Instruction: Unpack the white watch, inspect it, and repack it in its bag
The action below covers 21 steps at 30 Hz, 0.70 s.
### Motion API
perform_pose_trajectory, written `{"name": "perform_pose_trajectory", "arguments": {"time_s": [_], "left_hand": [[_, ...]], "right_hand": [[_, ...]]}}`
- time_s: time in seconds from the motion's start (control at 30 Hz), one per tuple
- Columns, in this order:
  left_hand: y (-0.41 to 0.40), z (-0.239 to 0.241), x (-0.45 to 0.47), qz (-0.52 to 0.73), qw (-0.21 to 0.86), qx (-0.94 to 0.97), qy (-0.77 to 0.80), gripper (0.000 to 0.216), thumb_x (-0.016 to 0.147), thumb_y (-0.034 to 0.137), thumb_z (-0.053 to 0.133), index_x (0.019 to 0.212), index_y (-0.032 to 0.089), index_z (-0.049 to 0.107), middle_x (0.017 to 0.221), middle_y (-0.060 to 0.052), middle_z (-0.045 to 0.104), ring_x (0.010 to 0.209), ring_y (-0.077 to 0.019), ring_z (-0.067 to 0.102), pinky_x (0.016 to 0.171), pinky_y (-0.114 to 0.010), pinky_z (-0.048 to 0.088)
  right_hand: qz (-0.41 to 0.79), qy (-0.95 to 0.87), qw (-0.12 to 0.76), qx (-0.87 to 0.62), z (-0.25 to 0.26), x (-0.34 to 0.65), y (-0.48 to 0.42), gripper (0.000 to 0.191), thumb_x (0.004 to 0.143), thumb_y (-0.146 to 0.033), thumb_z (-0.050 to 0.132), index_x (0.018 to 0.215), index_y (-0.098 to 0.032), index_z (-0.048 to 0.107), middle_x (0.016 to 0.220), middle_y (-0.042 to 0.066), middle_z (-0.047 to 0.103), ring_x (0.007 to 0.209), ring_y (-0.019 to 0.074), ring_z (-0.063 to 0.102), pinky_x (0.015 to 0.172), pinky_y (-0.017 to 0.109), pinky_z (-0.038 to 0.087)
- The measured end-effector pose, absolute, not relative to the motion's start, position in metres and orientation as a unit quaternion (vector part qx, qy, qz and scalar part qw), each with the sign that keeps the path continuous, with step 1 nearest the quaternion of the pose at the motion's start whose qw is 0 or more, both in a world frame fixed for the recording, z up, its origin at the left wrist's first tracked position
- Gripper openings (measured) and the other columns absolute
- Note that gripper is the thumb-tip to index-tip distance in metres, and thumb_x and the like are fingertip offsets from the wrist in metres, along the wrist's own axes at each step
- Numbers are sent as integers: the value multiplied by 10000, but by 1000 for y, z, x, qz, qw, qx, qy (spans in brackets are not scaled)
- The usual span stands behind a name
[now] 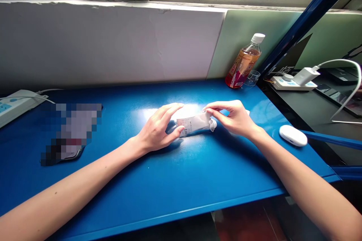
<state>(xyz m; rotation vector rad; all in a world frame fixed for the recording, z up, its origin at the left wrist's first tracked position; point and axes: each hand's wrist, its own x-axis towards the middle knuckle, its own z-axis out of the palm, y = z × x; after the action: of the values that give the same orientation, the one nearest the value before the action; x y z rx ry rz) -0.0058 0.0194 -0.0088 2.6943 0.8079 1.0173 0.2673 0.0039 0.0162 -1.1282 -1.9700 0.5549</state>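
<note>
A small clear plastic packet with a white printed label (195, 123) lies on the blue table (169, 180), near its middle. My left hand (158, 130) grips the packet's left end between thumb and fingers. My right hand (233, 116) pinches the packet's right end at the top edge. A small white piece (213, 124) shows at the packet's right end, under my right fingers. What is inside the packet is too small to make out.
A bottle of amber drink with a white cap (244, 62) stands at the back right, beside a clear cup (252, 78). A white earbud case (293, 135) lies near the right edge. Power strips sit at the far left (15, 105) and right (294, 83). A blurred-out object (72, 131) lies left.
</note>
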Motion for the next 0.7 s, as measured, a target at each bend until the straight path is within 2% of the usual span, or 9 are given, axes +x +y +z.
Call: {"name": "perform_pose_trajectory", "arguments": {"time_s": [0.1, 0.23, 0.43, 0.53, 0.6, 0.7], "left_hand": [[20, -9, -5, 332, 68, 906, 255, 653, 892, 394, 672, 1458, 195, 413, 1379, -182, 570, 1285, -314, 564, 1078, -468, 496], [22, -11, -6, 350, 60, 902, 246, 800, 849, 438, 738, 1499, 184, 348, 1379, -198, 568, 1283, -317, 563, 1077, -474, 494], [23, -11, -4, 287, 64, 923, 247, 650, 855, 475, 727, 1383, 168, 507, 1295, -178, 646, 1201, -316, 616, 1005, -458, 521], [23, -11, -4, 276, 82, 923, 254, 602, 854, 465, 726, 1342, 158, 553, 1267, -172, 668, 1181, -314, 629, 983, -448, 524], [24, -10, -3, 267, 96, 923, 261, 572, 852, 460, 723, 1322, 169, 577, 1265, -162, 675, 1184, -315, 629, 992, -451, 516], [25, -9, -3, 251, 116, 920, 276, 559, 847, 482, 719, 1302, 182, 596, 1259, -150, 684, 1181, -319, 632, 985, -452, 516]], "right_hand": [[238, -757, 388, -470, 11, 264, 6, 203, 919, -280, 621, 962, -170, 786, 950, 65, 804, 849, 221, 737, 721, 305, 564], [250, -744, 376, -492, 3, 259, 8, 217, 920, -291, 604, 968, -173, 780, 939, 56, 801, 840, 219, 729, 696, 299, 552], [215, -774, 337, -490, -6, 257, 9, 235, 949, -299, 573, 1024, -188, 766, 968, 67, 792, 851, 226, 718, 756, 341, 564], [154, -824, 308, -450, -5, 262, 11, 266, 976, -311, 534, 1079, -189, 746, 1085, 114, 749, 1017, 264, 683, 905, 415, 552], [139, -856, 272, -418, 0, 268, 11, 310, 967, -358, 554, 1186, -198, 706, 1219, 140, 690, 1145, 290, 633, 997, 463, 519], [150, -885, 201, -392, 10, 274, 8, 560, 865, -498, 689, 1328, -189, 627, 1348, 173, 612, 1249, 346, 566, 1032, 509, 501]]}}
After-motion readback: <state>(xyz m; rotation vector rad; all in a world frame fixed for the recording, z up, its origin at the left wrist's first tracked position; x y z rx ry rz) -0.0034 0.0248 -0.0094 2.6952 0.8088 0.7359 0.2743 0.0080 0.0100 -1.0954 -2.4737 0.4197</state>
